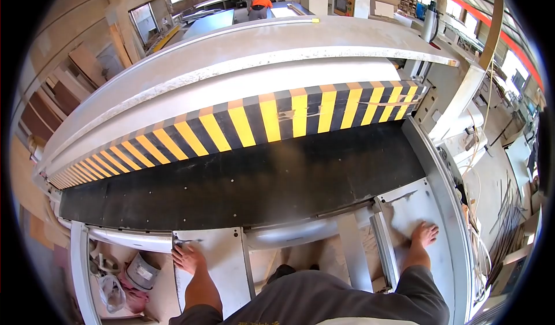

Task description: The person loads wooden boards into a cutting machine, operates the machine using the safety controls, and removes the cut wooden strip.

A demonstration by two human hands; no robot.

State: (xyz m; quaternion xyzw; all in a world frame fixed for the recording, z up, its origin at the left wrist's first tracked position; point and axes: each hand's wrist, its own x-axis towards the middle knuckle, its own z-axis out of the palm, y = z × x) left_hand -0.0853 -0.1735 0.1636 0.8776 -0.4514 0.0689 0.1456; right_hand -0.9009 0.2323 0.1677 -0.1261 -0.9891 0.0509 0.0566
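My left hand (189,258) rests at the left edge of a pale metal table panel (222,267), fingers apart and nothing visible in them. Farther right, my right hand (425,234) lies on a second pale panel (413,206) with its fingers stretched out. Ahead of both hands is a wide machine with a dark flat bed (260,180). Above that bed runs a guard bar (298,111) in black and yellow stripes, torn or taped near its right part.
Below left, a grey bucket (141,272) and a plastic bag (113,293) sit in the frame's opening. A metal rail (439,201) borders the right side. Far back, a person in orange (262,3) bends near blue sheets (211,24). Cables (478,134) hang at the right.
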